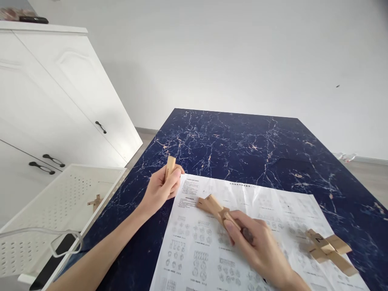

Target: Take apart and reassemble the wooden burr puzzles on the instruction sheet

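Note:
My left hand [166,180] is closed around a short wooden puzzle piece [170,165], whose upper end sticks out above the fingers. It is held over the left edge of a printed instruction sheet [190,226]. Over the middle of the sheet, my right hand [254,238] grips a group of interlocked wooden puzzle pieces [215,207] between thumb and fingers. Its far end points up and left, and the part under my fingers is hidden. To the right, a cross-shaped wooden assembly [329,248] with a black marking like an N or Z rests on the sheet.
A dark blue marbled table [230,141] lies under the sheet. Left of it stands a white perforated tray [69,190] with a small wooden piece [95,202] and a pale cable [36,230]. White cabinets [60,89] with black handles are beyond, and a white wall is behind.

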Demonstrator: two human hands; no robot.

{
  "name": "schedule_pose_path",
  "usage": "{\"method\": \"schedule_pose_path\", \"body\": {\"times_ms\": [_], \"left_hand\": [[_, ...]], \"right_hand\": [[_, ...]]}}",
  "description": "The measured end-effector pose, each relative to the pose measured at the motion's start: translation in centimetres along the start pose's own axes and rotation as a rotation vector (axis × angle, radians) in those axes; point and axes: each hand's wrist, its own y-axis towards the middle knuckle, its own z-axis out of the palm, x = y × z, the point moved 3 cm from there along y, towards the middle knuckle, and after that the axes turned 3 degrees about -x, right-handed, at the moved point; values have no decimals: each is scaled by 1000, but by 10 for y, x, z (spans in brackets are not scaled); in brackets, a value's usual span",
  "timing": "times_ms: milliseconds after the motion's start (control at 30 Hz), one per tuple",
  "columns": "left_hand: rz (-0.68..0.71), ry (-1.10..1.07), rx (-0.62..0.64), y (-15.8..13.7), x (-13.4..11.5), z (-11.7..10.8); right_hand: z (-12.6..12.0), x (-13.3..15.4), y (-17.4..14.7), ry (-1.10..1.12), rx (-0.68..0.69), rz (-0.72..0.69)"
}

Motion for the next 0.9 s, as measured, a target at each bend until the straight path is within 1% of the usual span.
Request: {"method": "schedule_pose_path", "body": {"times_ms": [67, 167, 267, 433, 567, 700, 900], "left_hand": [[4, 49, 33, 0, 2, 3], [24, 161, 118, -4, 7, 12], [74, 314, 207, -9, 9, 19], [193, 552, 346, -15, 5, 27], [316, 612, 447, -22, 7, 34], [419, 662, 481, -28, 13, 38], [561, 767, 496, -33, 18, 41]], "right_hand": [[-3, 0, 3, -31, -85, 36], [-7, -2, 7, -121, -211, 72], [-13, -8, 11, -219, -269, 53], [-19, -15, 13, -326, -302, 4], [-19, -17, 15, -358, -305, -8], [-17, -18, 16, -357, -294, -11], [-17, -20, 19, -347, -272, -11]]}}
